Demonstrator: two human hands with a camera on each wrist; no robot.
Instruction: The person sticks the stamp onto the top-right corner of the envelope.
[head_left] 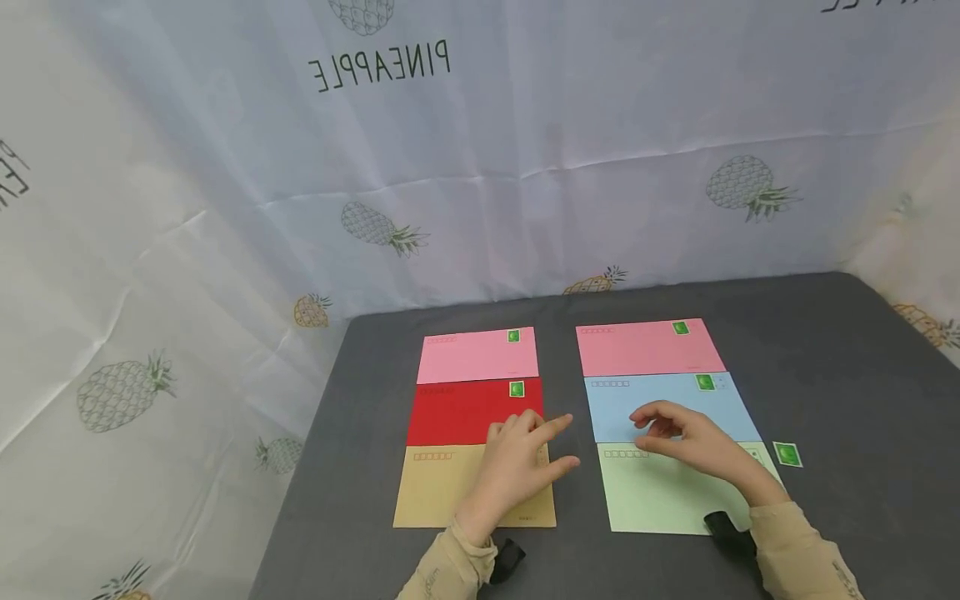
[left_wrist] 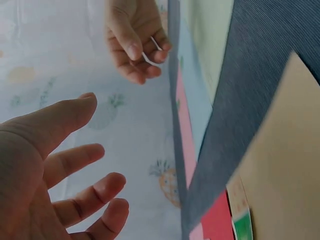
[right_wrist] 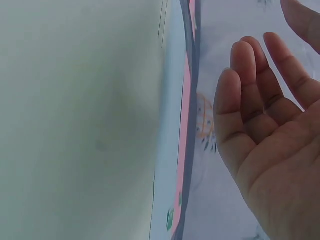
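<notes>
My left hand [head_left: 516, 462] hovers over the tan envelope [head_left: 435, 492] and the lower edge of the red envelope [head_left: 450, 417], fingers spread and holding nothing. Above the blue envelope [head_left: 611, 408] and the light green envelope [head_left: 645, 500] is my right hand [head_left: 693, 442], its fingers loosely bent around nothing. A green stamp [head_left: 517, 389] sits at the red envelope's upper right, and another stamp [head_left: 705, 382] on the blue one. In the left wrist view, a stamp [left_wrist: 243, 227] shows on the tan envelope. Beside the light green envelope lies a loose green stamp [head_left: 787, 454].
A light pink envelope [head_left: 472, 358] tops the left column and a deeper pink envelope [head_left: 637, 350] the right; both carry green stamps at upper right. Grey cloth [head_left: 337, 467] covers the table. A pineapple-print curtain [head_left: 487, 233] hangs behind and at the sides.
</notes>
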